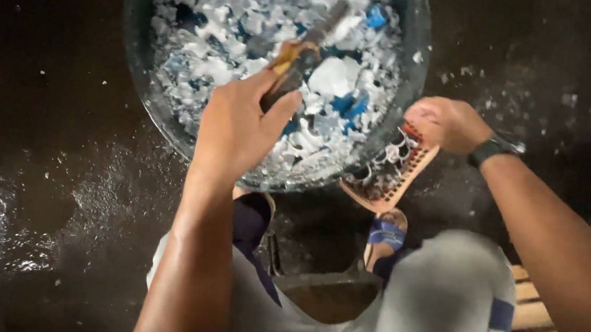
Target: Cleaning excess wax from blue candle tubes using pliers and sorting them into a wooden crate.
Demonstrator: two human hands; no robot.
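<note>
Fingers of left hand point(237, 127) wrapped tight on knife point(305, 57); right hand point(446, 123) pinching perforated strip point(393, 173). Cut slowly, blade away from fingertips, over scrap tub point(137, 32).

Dark wet floor point(25, 233) glistening under dim light, slatted wooden bench point(535, 326) at right

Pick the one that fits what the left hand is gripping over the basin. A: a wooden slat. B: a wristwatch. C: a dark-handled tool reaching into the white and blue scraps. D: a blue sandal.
C: the left hand is closed round the dark handle of a tool whose far end lies over the white and blue scraps in the round basin.
</note>
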